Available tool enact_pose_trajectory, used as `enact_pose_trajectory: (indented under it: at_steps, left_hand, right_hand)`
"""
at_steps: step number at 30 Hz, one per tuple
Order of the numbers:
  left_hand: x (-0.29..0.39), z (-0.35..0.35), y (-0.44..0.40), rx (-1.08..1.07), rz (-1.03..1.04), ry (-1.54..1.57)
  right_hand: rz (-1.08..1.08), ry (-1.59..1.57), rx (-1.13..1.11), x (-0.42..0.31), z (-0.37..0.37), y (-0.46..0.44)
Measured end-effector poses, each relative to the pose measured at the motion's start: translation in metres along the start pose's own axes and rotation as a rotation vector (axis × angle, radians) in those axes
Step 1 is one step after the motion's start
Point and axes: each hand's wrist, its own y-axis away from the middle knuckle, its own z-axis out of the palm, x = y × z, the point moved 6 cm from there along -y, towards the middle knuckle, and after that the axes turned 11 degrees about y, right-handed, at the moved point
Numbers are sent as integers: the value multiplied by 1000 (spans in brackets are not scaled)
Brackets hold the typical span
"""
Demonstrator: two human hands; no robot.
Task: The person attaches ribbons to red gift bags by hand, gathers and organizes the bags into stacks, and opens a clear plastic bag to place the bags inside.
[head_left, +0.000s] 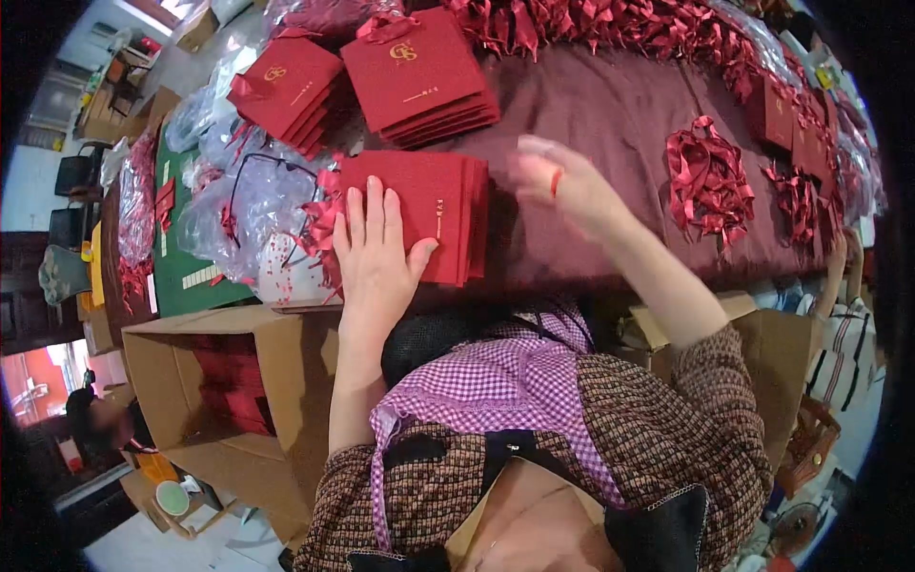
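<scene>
My left hand (pixel 369 243) lies flat, fingers stretched, on the top of a small stack of red paper gift bags (pixel 452 214) at the table's near edge. Red ribbon (pixel 324 224) sticks out at the stack's left side. My right hand (pixel 562 186), with a red band at the wrist or thumb side, is raised over the cloth just right of the stack. Motion smears its fingers, and nothing held shows there. Beyond the stack lie two more piles of red gift bags with gold print, a larger one (pixel 419 71) and a smaller one (pixel 286 86).
A dark red cloth (pixel 600 105) covers the table. A bundle of red ribbons (pixel 708 181) lies to the right, with more along the far edge. Clear plastic bags (pixel 224 195) heap at the left. An open cardboard box (pixel 295 381) stands below. Another person's arms (pixel 839 262) show far right.
</scene>
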Motion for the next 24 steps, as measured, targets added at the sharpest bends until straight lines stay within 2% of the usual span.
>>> enact_pose_trajectory:
  at_steps: [3,6,10,12,15,16,18,19,21,24]
  left_hand:
    - [-1,0,0,-9,10,13]
    - [2,-2,-1,22,21,22]
    - [1,-6,-3,32,4,-12]
    - [0,-5,-4,28,5,-21]
    - [1,-2,-6,37,-2,-79]
    - [0,-1,-7,38,-13,-92]
    - [-1,-2,-8,37,-2,-115]
    - [-1,-2,-9,-1,-40,-137]
    - [1,0,-10,-50,-74,-173]
    - [-1,12,-10,-52,-59,-232]
  right_hand:
    - [125,-223,-88,30,20,20]
    - [128,-238,-99,17,48,20]
    - [1,-206,-120,18,62,-1]
    - [-64,-110,-113,31,63,-19]
    - [-71,20,-93,-8,68,-10]
    - [-140,67,-81,-11,69,-12]
    - [-85,307,-181,1,76,-23]
    - [-152,419,-43,-1,74,-18]
    - [-416,611,5,-1,76,-24]
    - [-428,609,81,4,74,-24]
